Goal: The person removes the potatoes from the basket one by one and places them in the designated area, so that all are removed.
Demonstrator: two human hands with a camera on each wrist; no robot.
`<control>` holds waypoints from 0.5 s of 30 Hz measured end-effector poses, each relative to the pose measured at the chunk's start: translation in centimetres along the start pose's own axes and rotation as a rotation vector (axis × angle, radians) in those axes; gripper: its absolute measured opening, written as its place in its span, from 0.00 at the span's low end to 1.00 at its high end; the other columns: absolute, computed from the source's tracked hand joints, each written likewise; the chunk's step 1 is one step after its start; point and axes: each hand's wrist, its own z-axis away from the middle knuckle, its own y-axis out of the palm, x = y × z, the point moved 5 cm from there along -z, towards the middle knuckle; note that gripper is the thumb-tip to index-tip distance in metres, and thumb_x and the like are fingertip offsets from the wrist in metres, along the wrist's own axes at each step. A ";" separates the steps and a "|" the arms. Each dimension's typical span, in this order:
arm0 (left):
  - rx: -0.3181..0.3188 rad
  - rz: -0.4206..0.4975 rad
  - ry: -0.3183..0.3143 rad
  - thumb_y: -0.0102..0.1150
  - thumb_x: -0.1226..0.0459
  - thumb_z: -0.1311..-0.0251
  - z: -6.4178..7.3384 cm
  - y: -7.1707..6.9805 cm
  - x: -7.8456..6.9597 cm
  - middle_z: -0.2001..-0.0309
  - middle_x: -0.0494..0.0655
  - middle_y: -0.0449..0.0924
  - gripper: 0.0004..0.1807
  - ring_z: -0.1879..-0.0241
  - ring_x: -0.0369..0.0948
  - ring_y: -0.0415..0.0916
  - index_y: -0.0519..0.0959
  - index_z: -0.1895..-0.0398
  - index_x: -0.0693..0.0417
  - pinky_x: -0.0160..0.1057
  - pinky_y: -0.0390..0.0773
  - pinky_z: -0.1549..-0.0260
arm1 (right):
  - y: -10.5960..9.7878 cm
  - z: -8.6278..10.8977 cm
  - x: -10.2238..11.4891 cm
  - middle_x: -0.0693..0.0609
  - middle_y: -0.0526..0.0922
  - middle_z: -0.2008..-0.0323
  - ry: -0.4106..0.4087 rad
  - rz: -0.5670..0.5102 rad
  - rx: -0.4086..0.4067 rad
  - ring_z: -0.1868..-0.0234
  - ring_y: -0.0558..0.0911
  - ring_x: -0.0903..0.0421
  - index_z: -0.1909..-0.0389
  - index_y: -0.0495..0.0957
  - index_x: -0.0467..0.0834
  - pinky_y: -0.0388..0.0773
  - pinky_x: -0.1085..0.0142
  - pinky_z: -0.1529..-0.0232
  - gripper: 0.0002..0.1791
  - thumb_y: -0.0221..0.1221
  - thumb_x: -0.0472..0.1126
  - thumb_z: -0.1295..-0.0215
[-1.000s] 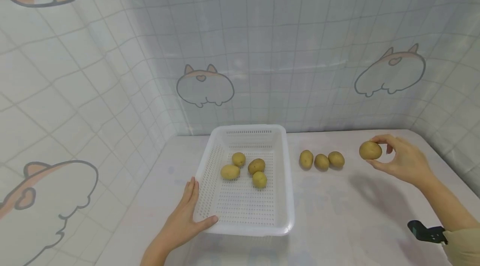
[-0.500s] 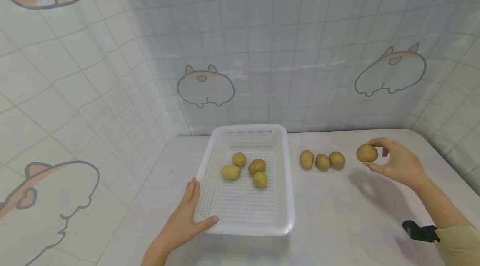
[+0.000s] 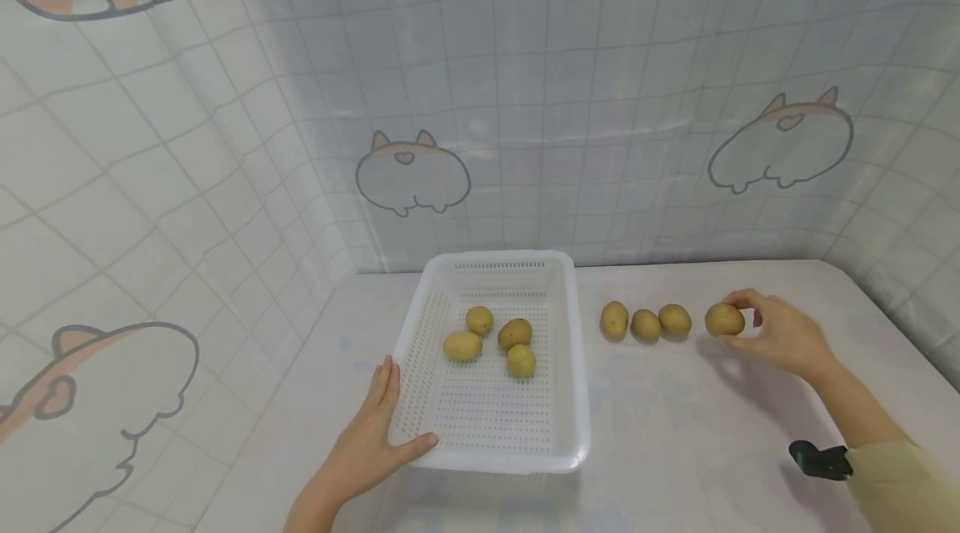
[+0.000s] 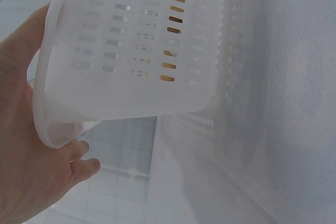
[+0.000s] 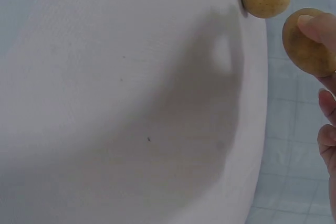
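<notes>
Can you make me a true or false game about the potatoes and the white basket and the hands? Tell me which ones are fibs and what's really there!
1. The right hand is holding a potato. True.
2. The left hand is touching the white basket. True.
3. There are six potatoes in the basket. False: there are four potatoes in it.
4. Outside the basket, three potatoes lie on the table with no hand on them. True.
5. In the head view, the basket is to the right of those three. False: it is to their left.
6. The basket is full to the top. False: much of its bottom is bare.
</notes>
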 end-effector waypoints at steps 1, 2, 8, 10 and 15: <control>-0.002 -0.001 0.002 0.65 0.40 0.49 0.0 0.0 0.0 0.25 0.63 0.32 0.63 0.27 0.62 0.35 0.42 0.27 0.70 0.63 0.53 0.37 | 0.3 -0.1 -0.1 0.45 0.78 0.64 0.011 -0.001 0.025 0.67 0.71 0.52 0.51 0.75 0.48 0.63 0.65 0.77 0.29 0.74 0.51 0.54; -0.003 -0.001 0.003 0.65 0.40 0.49 0.0 0.0 0.0 0.25 0.63 0.32 0.63 0.27 0.62 0.35 0.42 0.27 0.70 0.63 0.53 0.37 | 0.6 -0.2 -0.2 0.44 0.78 0.62 0.020 -0.001 0.050 0.66 0.72 0.52 0.50 0.75 0.48 0.63 0.65 0.76 0.30 0.73 0.52 0.53; -0.001 0.012 0.003 0.66 0.41 0.49 0.0 0.1 0.0 0.25 0.62 0.31 0.63 0.27 0.61 0.33 0.42 0.27 0.70 0.63 0.51 0.36 | 2.2 -0.6 -0.4 0.43 0.80 0.57 0.058 0.002 0.143 0.66 0.73 0.53 0.50 0.75 0.45 0.66 0.64 0.75 0.32 0.71 0.58 0.51; 0.001 0.013 0.002 0.66 0.42 0.49 0.0 0.1 0.1 0.25 0.62 0.31 0.62 0.27 0.61 0.33 0.42 0.27 0.70 0.63 0.51 0.36 | 2.4 -0.8 -0.4 0.42 0.80 0.57 0.055 0.004 0.146 0.67 0.74 0.54 0.50 0.75 0.44 0.67 0.64 0.76 0.32 0.70 0.58 0.51; -0.001 0.006 0.002 0.66 0.41 0.49 0.0 0.1 0.0 0.25 0.62 0.32 0.62 0.27 0.61 0.33 0.42 0.27 0.70 0.63 0.51 0.36 | 2.8 -1.0 -0.3 0.41 0.81 0.59 0.059 0.020 0.156 0.65 0.75 0.52 0.47 0.76 0.42 0.68 0.63 0.77 0.33 0.69 0.59 0.49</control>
